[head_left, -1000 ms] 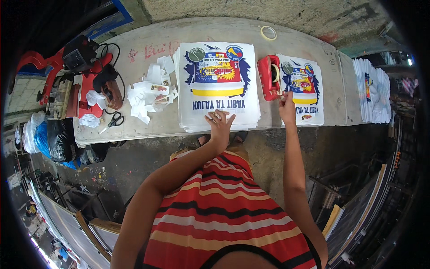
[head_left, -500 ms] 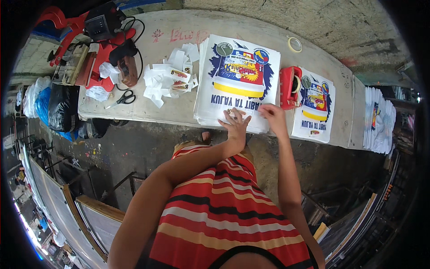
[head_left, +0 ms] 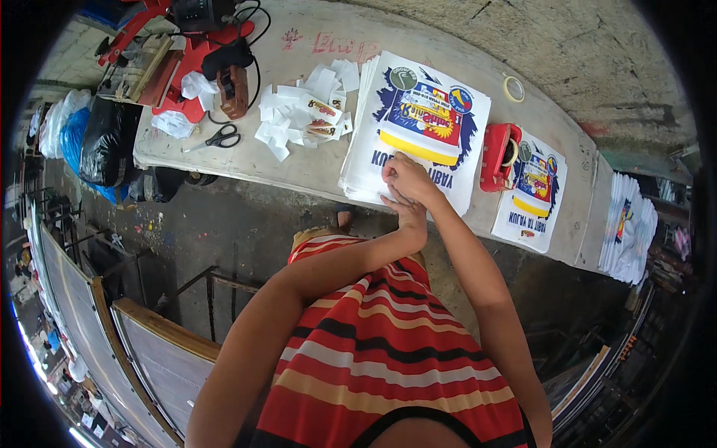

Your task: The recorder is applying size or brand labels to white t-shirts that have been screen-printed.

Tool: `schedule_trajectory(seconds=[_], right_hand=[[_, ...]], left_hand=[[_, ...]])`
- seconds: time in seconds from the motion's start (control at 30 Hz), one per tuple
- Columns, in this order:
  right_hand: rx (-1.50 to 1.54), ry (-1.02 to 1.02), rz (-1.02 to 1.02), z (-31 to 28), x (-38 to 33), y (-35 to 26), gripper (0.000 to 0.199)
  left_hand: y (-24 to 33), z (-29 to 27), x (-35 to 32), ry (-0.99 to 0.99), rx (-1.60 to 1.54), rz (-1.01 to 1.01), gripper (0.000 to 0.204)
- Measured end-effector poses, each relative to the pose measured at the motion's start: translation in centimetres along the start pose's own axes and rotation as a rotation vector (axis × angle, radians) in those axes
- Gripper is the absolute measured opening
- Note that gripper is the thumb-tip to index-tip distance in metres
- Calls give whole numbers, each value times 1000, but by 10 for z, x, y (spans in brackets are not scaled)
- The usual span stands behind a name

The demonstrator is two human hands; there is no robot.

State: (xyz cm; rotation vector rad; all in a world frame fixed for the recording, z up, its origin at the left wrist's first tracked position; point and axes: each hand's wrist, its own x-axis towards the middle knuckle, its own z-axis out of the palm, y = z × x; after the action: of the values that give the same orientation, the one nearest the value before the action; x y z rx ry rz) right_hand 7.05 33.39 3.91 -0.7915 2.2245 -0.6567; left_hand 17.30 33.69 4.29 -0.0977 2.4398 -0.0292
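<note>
A stack of white printed sheets (head_left: 423, 119) lies on the table in front of me, its blue, yellow and red print upside down to me. Over the near part of the top sheet, my right hand (head_left: 411, 178) is closed with its fingers curled in; whatever it pinches, if anything, is hidden. Just below it, my left hand (head_left: 407, 213) rests at the stack's near edge, fingers stretched out and partly covered by the right hand. The two hands overlap.
Cut white label pieces (head_left: 306, 112) are heaped left of the stack. Scissors (head_left: 222, 137) and a red press machine (head_left: 196, 75) stand farther left. To the right are a red tape dispenser (head_left: 496, 158), a smaller printed pile (head_left: 532, 196) and a tape roll (head_left: 514, 89).
My right hand has moved left, from the stack's right side to above my left hand, over the print. My view has shifted slightly. The small label near my left fingers is now hidden.
</note>
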Motion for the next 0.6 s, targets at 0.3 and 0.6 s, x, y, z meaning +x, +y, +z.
schedule_trajectory(seconds=[0.3,0.6], right_hand=[[-37,57,-102,-18,10,11,29],[31,88,-58,-13,1,-1,30]], left_hand=[[-6,-2,-2,75,-74,74,81],[2,5,7,10,49,54,75]])
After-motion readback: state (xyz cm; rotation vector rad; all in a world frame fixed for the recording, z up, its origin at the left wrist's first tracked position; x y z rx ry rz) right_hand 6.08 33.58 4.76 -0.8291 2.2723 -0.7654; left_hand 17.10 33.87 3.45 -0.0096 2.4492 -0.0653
